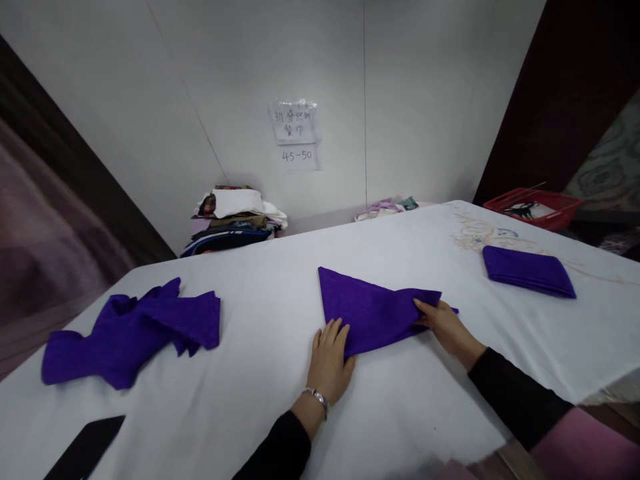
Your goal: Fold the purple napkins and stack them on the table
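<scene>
L hand [330, 360] lies flat, fingers straight, gripping nothing, on near-left edge of purple cloth [373, 310], mid of white tbl [270, 287]; R hand [450, 330] pinches its right end, folding approx. halfway; crumpled purple fabric [125, 337] at left prob. remains, folded purple bundle [527, 270] farther right prob. done

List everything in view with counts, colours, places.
Middle cloth: one, purple, centre
Crumpled fabric: one heap, purple, left
Folded cloth: one, purple, right
Tablecloth: one, white, beneath
Flat object: one, black, near left
Clothes pile: one, multicoloured, back left
Fabric heap: one, pinkish, back centre
Basket: one, red, far right
Notice: one, white, on wall
Wristband: one, silver, left wrist
Left hand: one, black sleeve, touching middle cloth
Right hand: one, black sleeve, gripping middle cloth
</scene>
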Demonstrator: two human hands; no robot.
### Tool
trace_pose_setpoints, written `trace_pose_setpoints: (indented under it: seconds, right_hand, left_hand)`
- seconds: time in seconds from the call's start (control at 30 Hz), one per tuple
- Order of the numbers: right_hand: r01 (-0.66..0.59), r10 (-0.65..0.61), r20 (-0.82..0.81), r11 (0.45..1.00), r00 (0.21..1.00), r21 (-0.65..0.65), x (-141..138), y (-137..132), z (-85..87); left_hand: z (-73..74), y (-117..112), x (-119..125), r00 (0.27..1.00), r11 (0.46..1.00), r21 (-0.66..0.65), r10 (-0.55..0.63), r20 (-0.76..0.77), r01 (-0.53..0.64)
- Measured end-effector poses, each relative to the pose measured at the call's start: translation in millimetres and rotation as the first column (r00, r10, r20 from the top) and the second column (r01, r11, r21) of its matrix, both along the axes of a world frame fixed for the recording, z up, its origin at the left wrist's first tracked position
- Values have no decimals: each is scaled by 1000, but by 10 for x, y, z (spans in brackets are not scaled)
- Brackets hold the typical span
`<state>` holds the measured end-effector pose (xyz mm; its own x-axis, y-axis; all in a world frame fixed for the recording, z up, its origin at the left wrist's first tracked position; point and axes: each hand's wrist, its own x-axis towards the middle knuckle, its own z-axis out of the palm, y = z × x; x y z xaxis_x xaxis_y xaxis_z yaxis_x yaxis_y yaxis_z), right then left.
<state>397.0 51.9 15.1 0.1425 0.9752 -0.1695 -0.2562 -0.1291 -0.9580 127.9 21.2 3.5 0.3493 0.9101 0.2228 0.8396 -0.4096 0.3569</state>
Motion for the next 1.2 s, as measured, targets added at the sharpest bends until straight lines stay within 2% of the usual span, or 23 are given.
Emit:
trace_pose_setpoints:
  seconds: [0.13,0.27,0.43,0.57,0.8,1.2]
  right_hand:
    - [7,-8,50,1000,999,13,29,42,-70]
    - [70,-74,162,997,984,29,118,92,-119]
    - [119,-128,316,992,940,49,237,112,-87]
    - [98,-105,379,994,920,38,274,124,-68]
    - [80,-87,373,996,924,36,331,161,-99]
    - [225,-257,255,963,932,148,568,215,62]
  left_hand:
    - [-3,43,58,1000,1000,0,-26,1,26]
    - [-35,72,104,998,999,2,-49,27,49]
    - [-99,93,81,996,999,2,-53,67,53]
    - [-126,98,45,994,999,16,-43,103,42]
    - [-143,115,23,988,995,82,-59,140,48]
    - [-240,260,-85,984,979,167,-136,116,115]
